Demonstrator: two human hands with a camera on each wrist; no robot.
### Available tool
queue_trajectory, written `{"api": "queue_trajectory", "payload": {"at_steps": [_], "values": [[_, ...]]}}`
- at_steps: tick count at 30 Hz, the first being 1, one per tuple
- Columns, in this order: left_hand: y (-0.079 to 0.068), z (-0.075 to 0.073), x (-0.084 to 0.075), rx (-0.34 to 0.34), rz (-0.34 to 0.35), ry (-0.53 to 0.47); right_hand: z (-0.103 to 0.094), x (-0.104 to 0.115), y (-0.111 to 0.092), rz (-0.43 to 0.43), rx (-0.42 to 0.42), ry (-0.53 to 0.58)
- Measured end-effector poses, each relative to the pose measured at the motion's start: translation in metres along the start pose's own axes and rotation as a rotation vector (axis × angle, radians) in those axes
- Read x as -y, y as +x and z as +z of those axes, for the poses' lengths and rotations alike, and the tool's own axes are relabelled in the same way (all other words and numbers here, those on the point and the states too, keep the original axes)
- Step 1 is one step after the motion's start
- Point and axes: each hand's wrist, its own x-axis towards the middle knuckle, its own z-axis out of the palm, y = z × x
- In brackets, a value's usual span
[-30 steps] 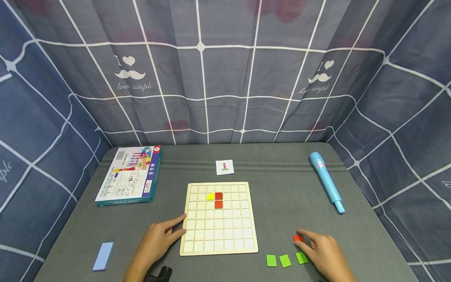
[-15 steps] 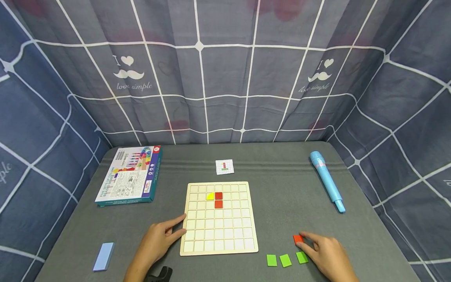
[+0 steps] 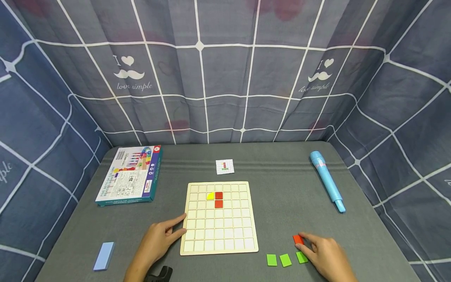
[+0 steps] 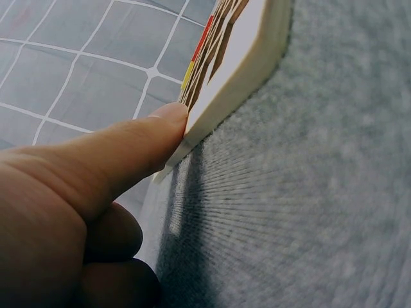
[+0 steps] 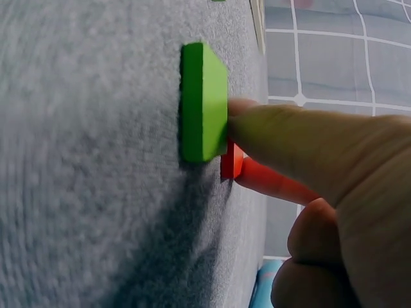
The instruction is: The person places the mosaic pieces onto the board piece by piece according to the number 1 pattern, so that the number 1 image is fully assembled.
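A cream grid board [image 3: 218, 235] lies in the middle of the table, with two red tiles [image 3: 219, 204] and a yellow piece [image 3: 210, 196] set in its upper cells. My left hand [image 3: 156, 241] touches the board's left edge with extended thumb and index finger spread apart; the left wrist view shows a fingertip against the board's side [image 4: 257, 77]. To the right, my right hand [image 3: 325, 252] pinches a loose red tile [image 3: 298, 239] between thumb and index finger, low at the table. Just in front of that tile lies a green tile [image 5: 209, 106], beside the thumb.
Two more green tiles [image 3: 271, 260] lie between the board and my right hand. A small pattern card [image 3: 224, 167] sits behind the board. Around them are a boxed game [image 3: 128, 176], a light-blue bar [image 3: 103, 256] and a blue marker-shaped tube [image 3: 327, 182]. Grid-patterned curtains [image 3: 225, 78] enclose the table.
The red tile at my right fingertips has shifted slightly and shows more of its face than one second ago. My left hand stays at the board edge.
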Motion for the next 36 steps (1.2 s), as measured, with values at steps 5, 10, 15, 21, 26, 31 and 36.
{"api": "queue_trajectory", "payload": {"at_steps": [5, 10, 15, 21, 26, 31, 36], "values": [[0.000, 0.000, 0.000, 0.005, 0.000, -0.005, 0.001, 0.002, 0.000, -0.006, 0.005, -0.016], [0.000, 0.000, 0.000, 0.006, 0.007, -0.001, 0.003, 0.002, 0.000, -0.007, -0.012, -0.020], [0.000, 0.001, 0.000, 0.004, 0.002, 0.001, 0.007, 0.001, 0.000, -0.042, -0.074, -0.020], [0.001, 0.001, 0.000, 0.002, -0.002, 0.005, 0.011, -0.002, 0.003, -0.103, -0.142, -0.024], [0.000, 0.000, 0.000, 0.000, 0.006, 0.009, 0.011, -0.002, 0.006, -0.119, -0.141, -0.024], [0.000, 0.000, 0.000, -0.007, 0.015, 0.008, 0.011, -0.002, 0.006, -0.174, -0.159, -0.054], [-0.001, 0.000, -0.001, -0.013, 0.023, 0.000, 0.012, 0.001, 0.007, -0.226, -0.202, -0.079]]}}
